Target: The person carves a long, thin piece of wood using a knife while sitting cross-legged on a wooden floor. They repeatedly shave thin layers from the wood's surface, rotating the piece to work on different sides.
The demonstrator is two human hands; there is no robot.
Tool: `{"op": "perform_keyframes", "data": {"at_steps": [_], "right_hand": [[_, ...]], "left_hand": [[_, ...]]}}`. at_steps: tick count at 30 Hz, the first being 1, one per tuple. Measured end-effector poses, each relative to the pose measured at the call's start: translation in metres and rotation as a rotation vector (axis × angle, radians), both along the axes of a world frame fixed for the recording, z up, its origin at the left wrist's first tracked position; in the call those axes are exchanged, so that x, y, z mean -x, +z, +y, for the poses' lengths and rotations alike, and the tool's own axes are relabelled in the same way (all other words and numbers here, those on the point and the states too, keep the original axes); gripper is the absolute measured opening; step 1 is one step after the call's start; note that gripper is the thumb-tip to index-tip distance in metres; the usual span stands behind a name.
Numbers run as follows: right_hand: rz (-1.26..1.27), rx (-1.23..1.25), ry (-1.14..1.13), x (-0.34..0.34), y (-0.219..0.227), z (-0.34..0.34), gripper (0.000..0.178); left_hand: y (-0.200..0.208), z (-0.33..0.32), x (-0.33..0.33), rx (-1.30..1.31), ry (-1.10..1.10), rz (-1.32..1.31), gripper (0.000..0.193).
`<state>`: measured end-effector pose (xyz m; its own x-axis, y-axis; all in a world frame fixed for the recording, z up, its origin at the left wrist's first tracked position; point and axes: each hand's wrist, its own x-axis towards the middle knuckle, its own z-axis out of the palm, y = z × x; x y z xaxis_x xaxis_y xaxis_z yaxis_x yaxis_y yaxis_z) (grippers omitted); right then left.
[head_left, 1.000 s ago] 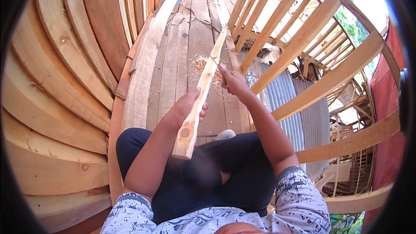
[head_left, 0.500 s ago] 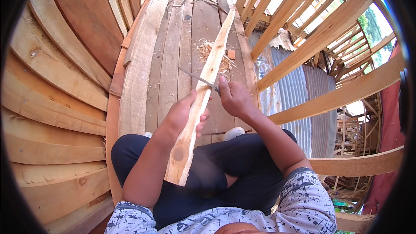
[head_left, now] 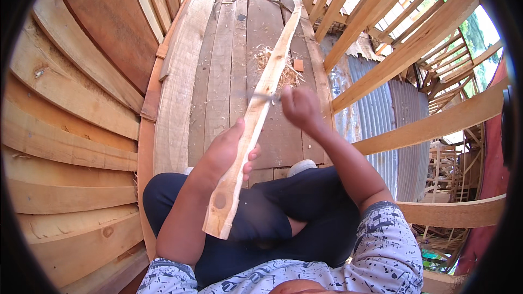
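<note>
A long, pale strip of wood (head_left: 276, 65) slants across the middle, its near end over my lap and its far end above the floor. My left hand (head_left: 226, 147) is closed around its lower half, thumb on one side and fingertips showing at the other. A knife (head_left: 267, 97) is gripped in my right hand (head_left: 303, 109), just right of the strip. Its narrow blade lies crosswise over the wood, beyond my left hand, and is smeared by motion. The handle is mostly hidden in my fist.
Curled shavings (head_left: 289, 78) and a small reddish wood block (head_left: 298, 65) lie on the floorboards (head_left: 218, 81). A plank wall (head_left: 76, 147) rises at the left. Wooden railing bars (head_left: 419, 41) stand at the right, with corrugated metal sheets (head_left: 373, 114) beyond them.
My right hand has moved slightly farther away along the strip. The knife blade has turned from slanting to nearly level and is now blurred. My left hand keeps its hold.
</note>
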<state>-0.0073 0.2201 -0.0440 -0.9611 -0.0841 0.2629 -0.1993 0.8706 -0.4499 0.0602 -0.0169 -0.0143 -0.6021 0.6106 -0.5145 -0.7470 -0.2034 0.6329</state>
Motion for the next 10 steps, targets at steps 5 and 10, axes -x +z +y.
{"op": "perform_keyframes", "data": {"at_steps": [5, 10], "right_hand": [[-0.044, 0.067, -0.105, 0.005, -0.018, 0.007, 0.053], [-0.138, 0.172, 0.021, -0.013, -0.009, -0.005, 0.052]], "left_hand": [[-0.015, 0.01, 0.008, -0.005, -0.013, -0.033, 0.044], [0.001, 0.004, 0.003, 0.069, -0.031, 0.015, 0.045]]}}
